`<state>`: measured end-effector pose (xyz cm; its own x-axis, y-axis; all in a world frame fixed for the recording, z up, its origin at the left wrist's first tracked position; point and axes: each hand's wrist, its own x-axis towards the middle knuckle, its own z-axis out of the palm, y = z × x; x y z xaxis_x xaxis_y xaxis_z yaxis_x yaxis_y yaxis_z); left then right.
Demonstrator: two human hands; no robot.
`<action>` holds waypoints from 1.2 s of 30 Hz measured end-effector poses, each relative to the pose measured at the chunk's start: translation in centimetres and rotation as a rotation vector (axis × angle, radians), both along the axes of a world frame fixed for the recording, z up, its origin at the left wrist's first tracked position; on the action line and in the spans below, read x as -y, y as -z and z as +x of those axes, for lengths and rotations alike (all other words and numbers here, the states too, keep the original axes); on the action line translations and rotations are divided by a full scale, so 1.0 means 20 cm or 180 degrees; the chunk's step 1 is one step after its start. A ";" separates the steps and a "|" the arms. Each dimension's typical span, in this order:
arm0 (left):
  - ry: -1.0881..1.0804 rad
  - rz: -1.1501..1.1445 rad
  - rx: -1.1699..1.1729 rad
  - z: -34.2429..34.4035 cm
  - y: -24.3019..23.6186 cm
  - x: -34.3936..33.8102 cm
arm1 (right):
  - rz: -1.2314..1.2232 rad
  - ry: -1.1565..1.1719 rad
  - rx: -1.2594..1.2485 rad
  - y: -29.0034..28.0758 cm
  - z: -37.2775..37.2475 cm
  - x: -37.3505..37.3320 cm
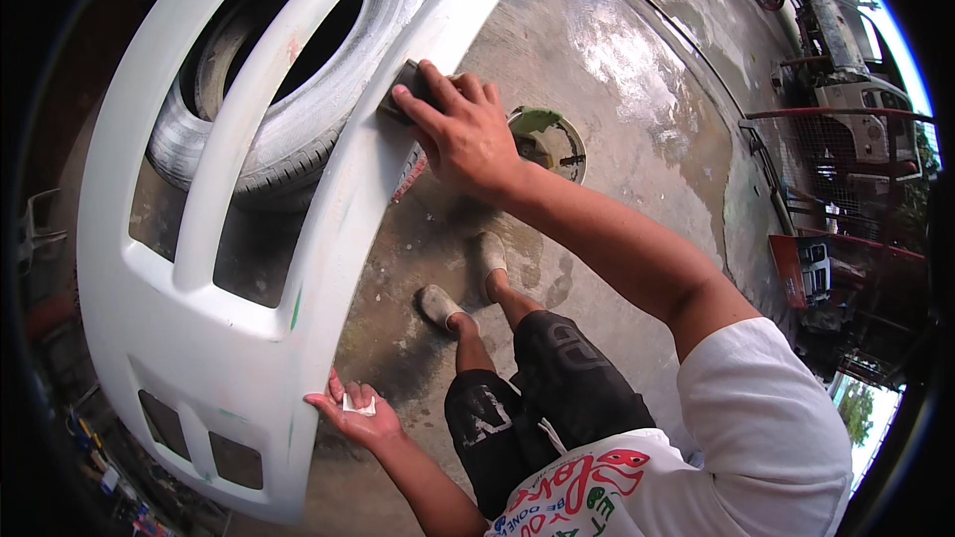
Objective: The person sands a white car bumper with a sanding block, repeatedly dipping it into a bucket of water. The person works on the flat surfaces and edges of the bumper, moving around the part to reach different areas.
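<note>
My right hand [463,129], fingers bent, holds a dark block [408,81] against the upper outer bar of a white plastic car bumper [249,348]. The bumper has long openings and a few green and reddish marks. Lower down, my left hand [360,420] is turned palm up at the bumper's inner edge, thumb against it, with a small white folded piece [360,405] in it; its fingers are loosely curled. Part of the block is hidden under my right hand's fingers.
A pale-coated tire [298,149] lies behind the bumper. A round bucket [564,141] stands on the stained concrete floor [627,169] near my feet. A red metal mesh fence [826,134], parked vehicles and leaning panels [796,268] line the right side.
</note>
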<state>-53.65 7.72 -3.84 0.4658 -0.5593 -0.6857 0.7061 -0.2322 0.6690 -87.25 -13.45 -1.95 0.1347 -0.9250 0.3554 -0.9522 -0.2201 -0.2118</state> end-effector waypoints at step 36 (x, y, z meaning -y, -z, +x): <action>-0.0249 0.0106 0.0096 -0.08 -0.01 0.03 | 0.0102 -0.0376 -0.0426 -0.10 -0.41 0.51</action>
